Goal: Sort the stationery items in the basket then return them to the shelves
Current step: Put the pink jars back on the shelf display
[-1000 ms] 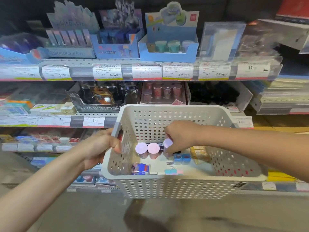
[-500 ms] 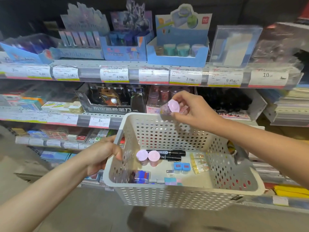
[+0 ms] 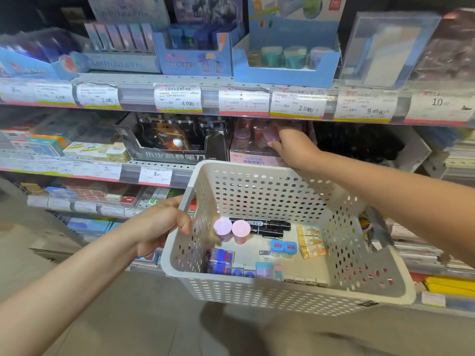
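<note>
My left hand (image 3: 164,222) grips the left rim of a white perforated basket (image 3: 282,291) held in front of the shelves. Inside lie two pink-lidded sharpeners (image 3: 232,228), two black markers (image 3: 264,227), two small blue sharpeners (image 3: 284,247), a yellow packet (image 3: 311,242), blue-red boxes (image 3: 221,260) and pastel erasers (image 3: 268,269). My right hand (image 3: 293,147) reaches into the pink display box (image 3: 253,158) on the middle shelf, pinching a purple-lidded sharpener (image 3: 271,136) among the others there.
A black display box (image 3: 174,147) stands left of the pink one, a dark box (image 3: 359,145) to the right. The top shelf carries blue display boxes (image 3: 288,60) above price labels (image 3: 298,105). Lower shelves hold erasers and notebooks. Grey floor lies below.
My right hand lifted a purple-lidded sharpener out of the basket and carried it up and forward into the pink box on the middle shelf. The view has moved closer to the shelves.
</note>
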